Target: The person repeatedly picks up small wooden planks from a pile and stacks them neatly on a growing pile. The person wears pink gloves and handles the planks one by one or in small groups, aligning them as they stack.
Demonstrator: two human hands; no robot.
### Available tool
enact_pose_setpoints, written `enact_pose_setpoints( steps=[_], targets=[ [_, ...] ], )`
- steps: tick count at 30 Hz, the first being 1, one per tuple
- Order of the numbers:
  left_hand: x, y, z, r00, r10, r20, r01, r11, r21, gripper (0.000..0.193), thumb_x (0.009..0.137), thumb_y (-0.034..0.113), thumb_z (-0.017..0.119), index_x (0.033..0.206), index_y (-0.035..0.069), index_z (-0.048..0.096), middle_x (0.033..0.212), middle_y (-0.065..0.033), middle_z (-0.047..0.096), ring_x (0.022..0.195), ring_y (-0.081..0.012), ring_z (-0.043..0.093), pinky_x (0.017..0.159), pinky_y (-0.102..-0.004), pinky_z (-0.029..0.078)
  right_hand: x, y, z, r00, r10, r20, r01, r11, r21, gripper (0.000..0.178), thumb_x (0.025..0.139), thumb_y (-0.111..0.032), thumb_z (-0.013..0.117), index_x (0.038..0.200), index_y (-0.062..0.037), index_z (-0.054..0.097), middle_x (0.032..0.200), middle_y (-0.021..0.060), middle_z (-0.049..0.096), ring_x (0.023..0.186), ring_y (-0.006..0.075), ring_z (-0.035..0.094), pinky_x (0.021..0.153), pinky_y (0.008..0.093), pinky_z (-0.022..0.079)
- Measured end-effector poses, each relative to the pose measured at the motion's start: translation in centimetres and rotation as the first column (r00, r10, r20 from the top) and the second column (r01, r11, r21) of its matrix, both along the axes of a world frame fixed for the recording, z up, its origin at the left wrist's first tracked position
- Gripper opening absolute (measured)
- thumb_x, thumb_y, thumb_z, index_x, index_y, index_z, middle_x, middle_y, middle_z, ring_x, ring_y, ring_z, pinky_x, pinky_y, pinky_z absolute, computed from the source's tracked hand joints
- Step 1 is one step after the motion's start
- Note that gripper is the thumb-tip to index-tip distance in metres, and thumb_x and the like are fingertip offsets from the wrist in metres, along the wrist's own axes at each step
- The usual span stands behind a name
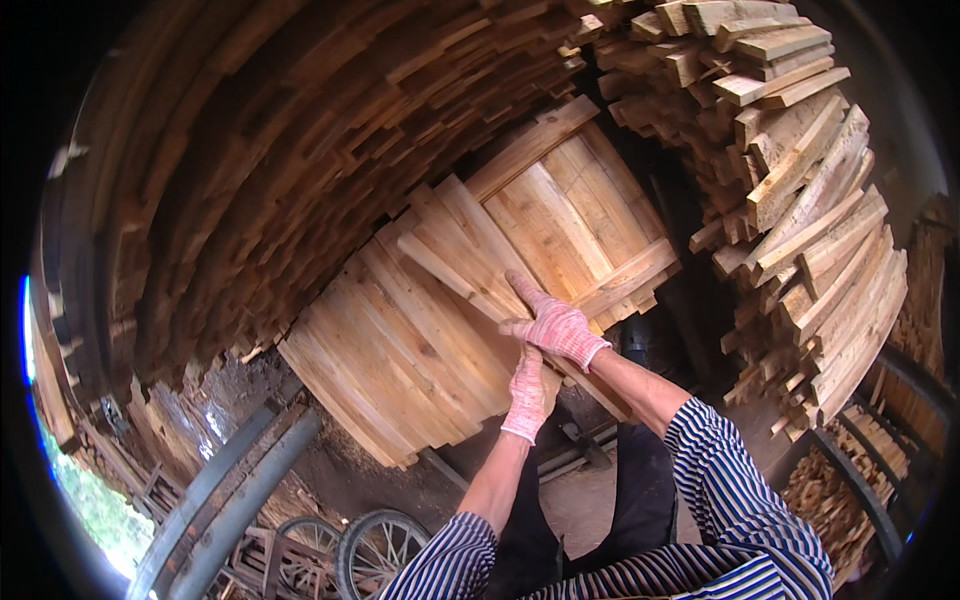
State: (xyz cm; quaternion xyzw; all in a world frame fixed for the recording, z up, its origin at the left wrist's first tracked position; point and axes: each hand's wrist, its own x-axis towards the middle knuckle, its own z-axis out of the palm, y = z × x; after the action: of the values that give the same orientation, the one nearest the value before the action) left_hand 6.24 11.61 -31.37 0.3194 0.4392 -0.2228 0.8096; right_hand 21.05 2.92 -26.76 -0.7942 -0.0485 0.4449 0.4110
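Note:
Pale wooden boards (390, 350) lie side by side in a broad layer in front of me. A narrow board (450, 273) rests askew on top, its near end at my gloved right hand (563, 328). That hand's fingers are stretched and spread over the wood. Just below, my gloved left hand (528, 395) is against the near ends of the boards, its fingers extended upward and close to the right hand. Both gloves are pinkish-white knit. To the right of the layer, crosswise battens (630, 278) frame more boards (560, 220).
A tall stack of boards (250, 150) rises on the left and far side. Another uneven stack (810, 240) stands at the right. Blue-grey metal rails (235, 500) run at the lower left, near a spoked wheel (385, 555). Wood pieces (840, 490) are heaped at the lower right.

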Motion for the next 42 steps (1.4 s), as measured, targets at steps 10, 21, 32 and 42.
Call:
enact_pose_setpoints(
  steps=[10,21,32,42],
  targets=[
    [4.9,12.8,-7.0,0.378,-0.792,-0.479,0.598,-0.186,0.78,0.139,0.069,0.058,0.086,0.162,-0.002,0.003,0.168,-0.0281,-0.001,0.157,-0.0406,-0.003,0.127,-0.046,0.003,7.0,-5.3,-9.1,0.882,-0.269,0.387,0.316,0.947,-0.062,0.091,0.085,-0.049,0.07,0.158,-0.0099,0.033,0.153,0.0258,0.046,0.138,0.0385,0.049,0.117,0.0422,0.039],
    [7.3,10.6,-8.6,0.045,-0.499,-0.865,0.729,-0.576,0.371,0.159,0.05,0.044,0.099,0.16,-0.002,-0.005,0.166,-0.0305,0.004,0.156,-0.0414,0.009,0.122,-0.0551,0.026,3.9,-3.6,-7.3,0.979,-0.125,0.164,0.136,0.989,-0.061,0.087,0.093,-0.037,0.063,0.158,0.0028,0.022,0.16,0.0275,0.032,0.147,0.0348,0.038,0.121,0.0404,0.033],
    [13.3,-14.5,9.9,0.221,-0.973,-0.068,0.913,0.182,0.364,0.058,0.097,0.034,0.069,0.14,-0.003,0.057,0.111,-0.0095,0.069,0.086,-0.0113,0.061,0.066,-0.0238,0.047,-9.1,-38.7,11.9,0.568,-0.379,0.73,0.791,0.009,-0.611,0.092,0.096,-0.071,0.034,0.164,-0.0132,0.011,0.171,0.0178,0.005,0.158,0.0328,0.007,0.127,0.0516,0.005],
    [15.1,-43.9,18.1,0.0,-0.975,-0.222,0.449,-0.198,0.871,0.074,0.083,0.039,0.08,0.137,-0.003,0.052,0.126,-0.031,0.064,0.117,-0.0447,0.062,0.098,-0.0473,0.049,-4.0,-48.0,15.1,0.641,-0.627,0.442,0.66,0.157,-0.734,0.109,0.084,-0.05,0.071,0.162,-0.0018,0.013,0.165,0.0343,0.01,0.151,0.0563,0.007,0.12,0.0694,0.005]
  ],
)
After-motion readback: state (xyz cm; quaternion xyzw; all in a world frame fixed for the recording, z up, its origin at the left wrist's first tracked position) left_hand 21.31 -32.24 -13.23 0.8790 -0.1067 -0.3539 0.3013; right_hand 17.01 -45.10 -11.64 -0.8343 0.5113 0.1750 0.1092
